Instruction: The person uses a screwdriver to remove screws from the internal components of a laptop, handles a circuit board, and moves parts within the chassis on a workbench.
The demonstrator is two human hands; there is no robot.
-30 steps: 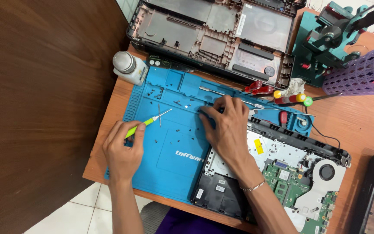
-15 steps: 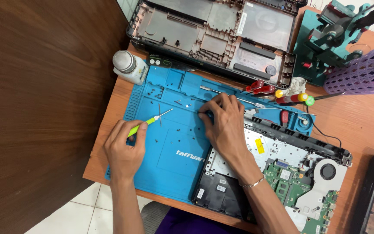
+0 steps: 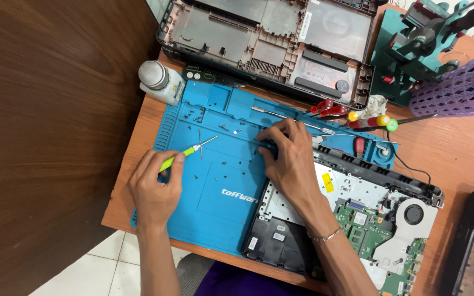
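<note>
My left hand (image 3: 154, 189) holds a small green-handled screwdriver (image 3: 185, 152), its tip pointing right over the blue work mat (image 3: 215, 192). My right hand (image 3: 292, 159) rests on the mat's upper middle, fingers curled around a dark blue tool handle (image 3: 264, 146) next to the opened laptop base (image 3: 357, 219). Several tiny screws (image 3: 196, 116) lie scattered in the mat's compartments. The laptop's circuit board and fan (image 3: 412, 214) are exposed at the right.
An upturned laptop bottom cover (image 3: 270, 44) lies at the back. A white bottle (image 3: 160, 81) stands at the mat's top left. Red and yellow-green screwdrivers (image 3: 357, 118) lie behind the mat. A teal stand (image 3: 412, 49) and purple mesh basket (image 3: 456, 87) are at far right.
My right hand has shifted slightly left along the mat's upper part. The left hand and green screwdriver have stayed almost where they were.
</note>
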